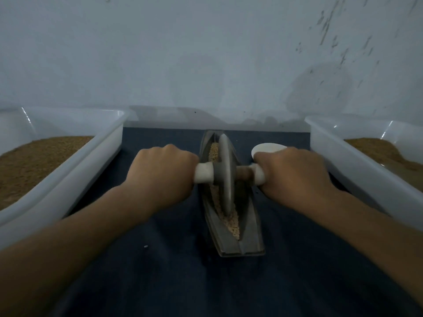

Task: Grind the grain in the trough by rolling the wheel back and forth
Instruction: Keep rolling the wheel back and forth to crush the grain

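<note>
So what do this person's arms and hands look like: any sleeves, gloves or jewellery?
The left hand and right hand are bare, with no gloves. The left forearm and right forearm are uncovered to the frame edge. There are no sleeves, watch or bracelets in view, and no rings visible from this angle.

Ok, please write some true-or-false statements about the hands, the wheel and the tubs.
1. The left hand and the right hand grip the handles of the wheel. True.
2. The wheel lies flat beside the trough. False: it stands on edge in it, on the grain.
3. The left tub and the right tub hold brown grainy material. True.
4. The white disc lies left of the trough. False: it lies on the right.
</note>
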